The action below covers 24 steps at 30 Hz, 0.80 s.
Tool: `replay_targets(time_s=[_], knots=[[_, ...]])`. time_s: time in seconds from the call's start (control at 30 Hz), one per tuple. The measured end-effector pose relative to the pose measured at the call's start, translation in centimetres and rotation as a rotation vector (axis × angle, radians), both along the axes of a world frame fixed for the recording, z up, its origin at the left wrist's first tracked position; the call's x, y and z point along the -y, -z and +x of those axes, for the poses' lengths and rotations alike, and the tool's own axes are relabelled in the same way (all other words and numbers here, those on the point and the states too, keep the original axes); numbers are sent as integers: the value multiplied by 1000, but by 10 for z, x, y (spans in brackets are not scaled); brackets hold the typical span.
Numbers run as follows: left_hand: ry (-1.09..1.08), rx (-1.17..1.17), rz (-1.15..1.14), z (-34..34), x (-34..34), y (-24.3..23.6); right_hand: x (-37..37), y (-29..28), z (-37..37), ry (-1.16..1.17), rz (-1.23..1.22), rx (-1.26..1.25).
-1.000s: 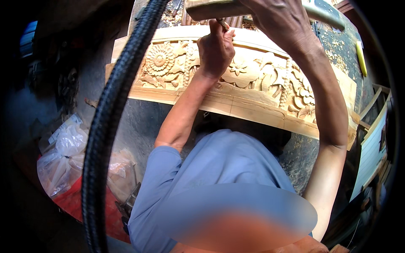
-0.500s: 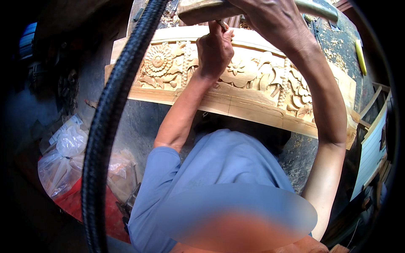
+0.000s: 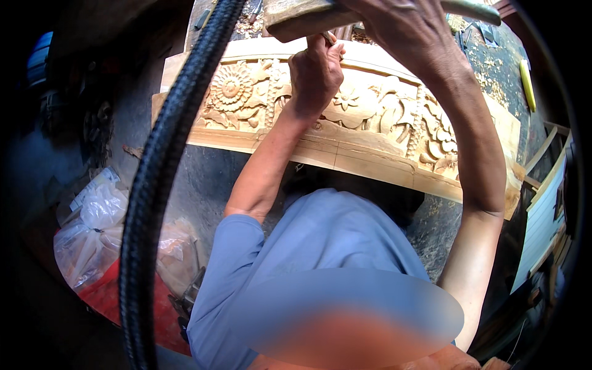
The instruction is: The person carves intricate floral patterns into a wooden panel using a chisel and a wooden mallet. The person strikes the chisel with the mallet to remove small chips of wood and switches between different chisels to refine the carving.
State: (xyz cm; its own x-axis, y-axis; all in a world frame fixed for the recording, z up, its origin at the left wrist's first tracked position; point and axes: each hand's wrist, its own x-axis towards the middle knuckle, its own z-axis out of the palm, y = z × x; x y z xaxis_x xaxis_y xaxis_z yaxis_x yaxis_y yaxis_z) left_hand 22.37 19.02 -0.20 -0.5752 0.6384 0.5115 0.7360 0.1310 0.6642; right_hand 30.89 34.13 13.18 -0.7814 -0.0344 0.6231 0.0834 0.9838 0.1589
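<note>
A pale carved wooden panel (image 3: 370, 145), with flowers and leaves in relief, lies across the bench in front of me. My left hand (image 3: 316, 80) is closed around a chisel (image 3: 331, 38) above the middle of the panel; only the top of its handle shows, and the blade is hidden by my fist. At the top edge, my right hand (image 3: 404, 31) grips a wooden mallet (image 3: 302, 21). Its thick head is just above the chisel's end; whether they touch I cannot tell. The mallet's handle sticks out to the right of my hand.
Wood shavings (image 3: 490, 80) and several tools are scattered over the dark bench behind the panel. A yellow curved object (image 3: 527, 85) lies at its right. A black braided cable (image 3: 157, 179) crosses the view at left. Tied clear plastic bags (image 3: 92, 237) stand on something red at lower left.
The mallet has come down slightly toward the chisel, with my right hand around it. My left hand and the panel are nearly where they were.
</note>
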Motion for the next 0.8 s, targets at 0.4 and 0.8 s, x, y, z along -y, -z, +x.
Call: replay_targets(time_s=[0.4,0.8], knots=[[29,-59,-76,-2,-7,-10,-11,10,4,123,83,85],[58,197,29,0,-5,-11,-10,7,13,-77,-308,-197]])
